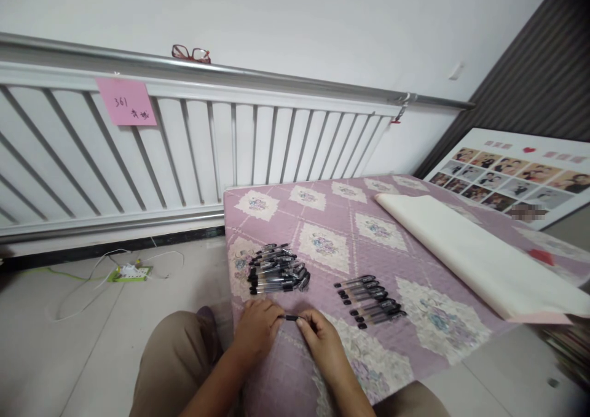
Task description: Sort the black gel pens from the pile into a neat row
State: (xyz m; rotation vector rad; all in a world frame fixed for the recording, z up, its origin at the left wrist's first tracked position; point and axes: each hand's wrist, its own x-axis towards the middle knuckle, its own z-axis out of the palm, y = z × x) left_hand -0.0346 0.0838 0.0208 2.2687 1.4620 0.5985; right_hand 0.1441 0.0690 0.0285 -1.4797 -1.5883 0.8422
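Nearest the camera, at the front edge of the pink quilted cover (332, 220), the left hand (257, 332) and right hand (323, 342) meet, fingertips of both pinched on the ends of a black pen (291, 317), of which only a short dark stretch shows. Just beyond the left hand lies a loose pile of pens (276, 271); beyond the right, a tidy row of pens (371, 300). Farther right rests a cream paper roll (474, 260), and behind stands a white radiator (193, 153) bearing a pink note (126, 102).

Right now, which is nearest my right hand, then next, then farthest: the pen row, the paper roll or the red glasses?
1. Pen row, just right of the right hand.
2. Paper roll, farther right.
3. Red glasses, far up on the radiator.
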